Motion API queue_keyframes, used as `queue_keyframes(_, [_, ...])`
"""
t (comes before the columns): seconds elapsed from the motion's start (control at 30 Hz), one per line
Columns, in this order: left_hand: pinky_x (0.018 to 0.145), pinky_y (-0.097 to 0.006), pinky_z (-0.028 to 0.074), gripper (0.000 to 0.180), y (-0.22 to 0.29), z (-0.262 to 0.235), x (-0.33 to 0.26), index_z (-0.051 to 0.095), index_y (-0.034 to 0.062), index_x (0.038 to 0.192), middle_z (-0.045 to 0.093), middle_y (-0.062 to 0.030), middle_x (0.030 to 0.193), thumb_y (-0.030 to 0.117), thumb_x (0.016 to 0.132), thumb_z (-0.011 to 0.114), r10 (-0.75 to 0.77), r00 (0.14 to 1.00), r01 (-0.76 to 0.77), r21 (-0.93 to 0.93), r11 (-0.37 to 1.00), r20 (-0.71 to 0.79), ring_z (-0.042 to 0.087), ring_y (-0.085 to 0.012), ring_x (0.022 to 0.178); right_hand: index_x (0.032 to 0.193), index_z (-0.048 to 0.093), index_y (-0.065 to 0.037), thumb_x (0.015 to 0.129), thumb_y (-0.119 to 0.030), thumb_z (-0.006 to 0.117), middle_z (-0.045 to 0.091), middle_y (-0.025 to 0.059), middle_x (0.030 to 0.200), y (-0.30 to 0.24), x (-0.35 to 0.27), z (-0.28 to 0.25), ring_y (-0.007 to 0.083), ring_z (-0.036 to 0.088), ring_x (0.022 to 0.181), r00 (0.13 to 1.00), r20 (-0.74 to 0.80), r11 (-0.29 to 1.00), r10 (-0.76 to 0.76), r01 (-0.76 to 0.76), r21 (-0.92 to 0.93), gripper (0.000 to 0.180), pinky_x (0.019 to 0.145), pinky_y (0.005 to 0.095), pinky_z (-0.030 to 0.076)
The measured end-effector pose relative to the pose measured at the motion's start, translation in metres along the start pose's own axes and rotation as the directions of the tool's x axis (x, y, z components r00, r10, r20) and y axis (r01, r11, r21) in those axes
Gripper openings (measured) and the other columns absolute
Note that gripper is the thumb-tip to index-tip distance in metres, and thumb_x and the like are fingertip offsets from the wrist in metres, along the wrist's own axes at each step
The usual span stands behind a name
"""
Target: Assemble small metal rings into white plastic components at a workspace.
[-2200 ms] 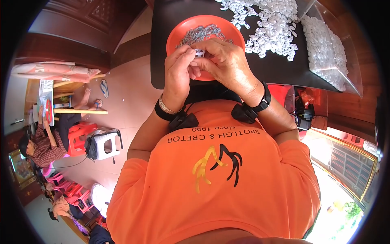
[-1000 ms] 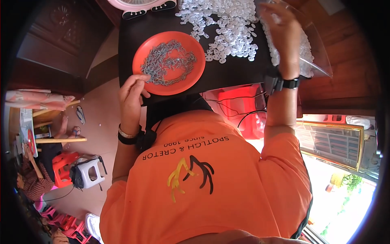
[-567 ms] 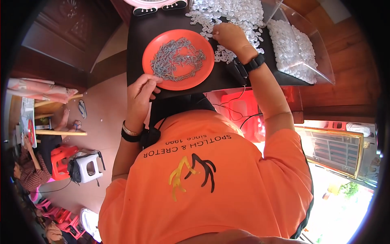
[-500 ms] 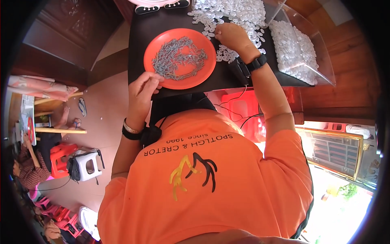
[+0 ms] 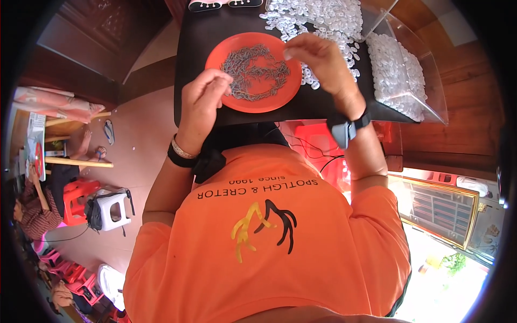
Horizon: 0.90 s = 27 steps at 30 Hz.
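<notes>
An orange-red plate [image 5: 263,109] on the black table holds a spread of small grey metal pieces, like screws or nails [image 5: 253,59]. At its left rim my left hand [image 5: 203,99] is closed in a pinch, fingertips over the plate; whatever is between them is too small to make out. My right hand [image 5: 326,62] hovers by the plate's right rim, thumb and fingers pinched together. A pale spot shows at its fingertips, but I cannot tell whether it is a held piece. Beyond that hand lies a heap of small white oval plastic pieces with holes [image 5: 323,19].
A clear plastic bin [image 5: 439,107] on the right holds a bag of white pieces [image 5: 396,75]. A black shoe-shaped item [image 5: 245,2] stands at the far edge. Left on the floor are a white stool [image 5: 116,210] and a red stool [image 5: 78,199]; another person [image 5: 40,215] sits there.
My right hand has come back from the white pieces to the plate's right rim. My left hand has moved slightly up and right, over the plate's edge. The whole view has shifted a little.
</notes>
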<state>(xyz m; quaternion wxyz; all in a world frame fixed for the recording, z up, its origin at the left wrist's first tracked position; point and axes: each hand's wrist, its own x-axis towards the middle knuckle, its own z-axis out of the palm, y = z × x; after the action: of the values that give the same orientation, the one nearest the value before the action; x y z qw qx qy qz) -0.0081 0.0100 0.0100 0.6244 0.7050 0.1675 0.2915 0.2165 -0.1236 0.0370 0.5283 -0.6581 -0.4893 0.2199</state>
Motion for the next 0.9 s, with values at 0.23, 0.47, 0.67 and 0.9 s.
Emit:
queue_keyframes(0.23, [0.053, -0.022, 0.036, 0.017, -0.009, 0.019, 0.003, 0.047, 0.0005, 0.085, 0.047, -0.0018, 0.066, 0.015, 0.089, 0.055, 0.040, 0.965, -0.065, 0.091, 0.994, 0.260, 0.042, -0.0047, 0.060, 0.091, 0.061, 0.002, 0.087, -0.004, 0.061, 0.063, 0.0046, 0.083, -0.020, -0.027, 0.060, 0.0104, 0.059, 0.078, 0.982, 0.185, 0.930, -0.028, -0.043, 0.365, 0.007, 0.071, 0.0246, 0.048])
queue_keyframes(0.47, [0.050, -0.020, 0.033, 0.019, 0.002, 0.023, -0.002, 0.053, 0.0036, 0.080, 0.048, 0.0028, 0.066, 0.020, 0.090, 0.051, -0.082, 0.953, 0.082, 0.012, 0.997, 0.293, 0.042, -0.0041, 0.057, 0.087, 0.062, -0.001, 0.088, -0.010, 0.063, 0.062, 0.0017, 0.081, -0.013, -0.028, 0.054, 0.0087, 0.057, 0.076, 0.950, 0.293, 0.845, 0.108, -0.243, 0.476, 0.009, 0.070, 0.0219, 0.046])
queue_keyframes(0.67, [0.046, -0.018, 0.030, 0.019, 0.000, 0.020, 0.002, 0.054, 0.0057, 0.078, 0.050, 0.0025, 0.065, 0.021, 0.090, 0.051, -0.130, 0.960, 0.144, -0.040, 0.989, 0.248, 0.044, -0.0034, 0.053, 0.094, 0.064, 0.002, 0.088, -0.003, 0.060, 0.063, 0.0034, 0.084, -0.025, -0.031, 0.055, 0.0094, 0.059, 0.078, 0.966, 0.246, 0.862, 0.083, -0.193, 0.469, 0.009, 0.073, 0.0224, 0.048])
queue_keyframes(0.9, [0.047, -0.019, 0.031, 0.019, -0.003, 0.020, -0.004, 0.052, 0.0048, 0.077, 0.050, 0.0020, 0.064, 0.019, 0.090, 0.050, -0.096, 0.959, 0.073, 0.096, 0.993, 0.266, 0.043, -0.0040, 0.054, 0.087, 0.064, 0.001, 0.084, -0.005, 0.063, 0.064, 0.0037, 0.084, -0.015, -0.035, 0.062, 0.0093, 0.061, 0.078, 0.980, 0.184, 0.944, 0.070, -0.125, 0.305, 0.007, 0.070, 0.0229, 0.048])
